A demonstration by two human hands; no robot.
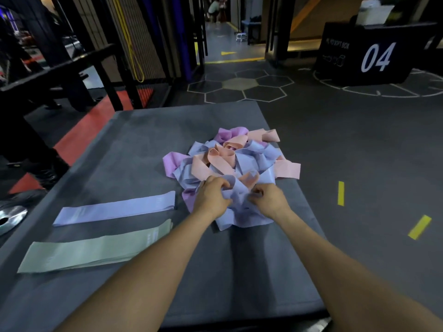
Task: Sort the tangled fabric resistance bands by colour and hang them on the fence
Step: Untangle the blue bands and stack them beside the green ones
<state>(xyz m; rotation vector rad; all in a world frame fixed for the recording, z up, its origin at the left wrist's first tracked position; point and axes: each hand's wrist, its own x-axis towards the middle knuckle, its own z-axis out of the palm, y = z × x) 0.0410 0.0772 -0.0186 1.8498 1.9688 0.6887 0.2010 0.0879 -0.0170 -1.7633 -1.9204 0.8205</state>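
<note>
You're standing in a dim gym hall, dark hexagon-marked floor (244, 88) running ahead, a black box marked 04 (366, 53) off to your right, and the black mesh fence (134, 39) up on your left with a yellow band (135, 56) already hanging on it. That fence is well apart from your work, so expect a walk once the colours are split.

In front of you is the grey padded platform (134, 144), matte and slightly grippy by the look of it. The tangled pile of bands (230, 161) sits right of centre on it: lavender, peach and pink loops knotted through each other. They look light, soft and floppy, so nothing here will break, but pulling hard will likely tighten the knot. Better to take one loop at a free folded edge and feed it out.

To your left, two sorted stacks lie flat and apart: the lavender band (117, 208) farther off, the pale green band (96, 248) nearer you.

Now the hands. Your left hand (213, 194) has its fingers curled into a lavender loop at the pile's near edge; your right hand (268, 196) pinches the same lavender fabric just beside it. Both are gripping, ready to tease it open.
</note>
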